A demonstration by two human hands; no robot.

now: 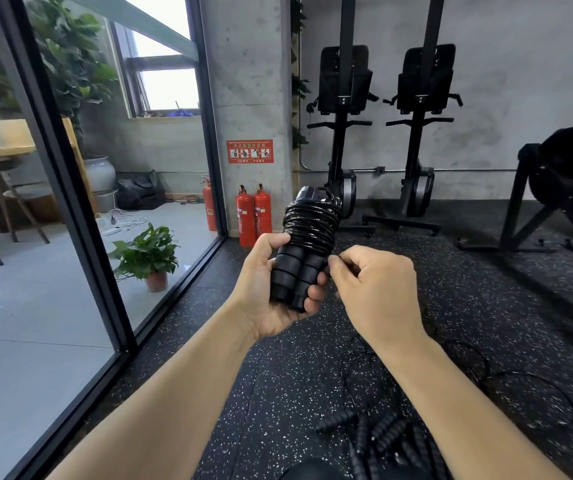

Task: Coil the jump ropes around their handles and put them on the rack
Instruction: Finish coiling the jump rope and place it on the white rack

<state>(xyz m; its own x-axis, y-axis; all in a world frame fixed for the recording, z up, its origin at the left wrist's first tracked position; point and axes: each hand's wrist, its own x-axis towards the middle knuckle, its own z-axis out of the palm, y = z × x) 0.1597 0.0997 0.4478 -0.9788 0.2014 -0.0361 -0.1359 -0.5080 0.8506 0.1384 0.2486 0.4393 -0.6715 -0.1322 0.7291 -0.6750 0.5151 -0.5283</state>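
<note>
Both hands hold one jump rope (312, 220) at chest height above the speckled floor (278, 375).
A glass wall (70, 202) runs along the left. Two upright rowing machines (343, 133) stand at the far wall, and nearer are red fire extinguishers (253, 216) and a potted plant (150, 254). Loose ropes (382, 441) lie in a pile low on the right. The left hand (271, 289) grips the two handles (298, 271) together, with the rope wound above them. The right hand (375, 285), fingers curled, pinches the rope just beside the handles.

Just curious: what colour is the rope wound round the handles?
Glossy black, like the handles; the coiled rope shows clearly in the head view.
</note>
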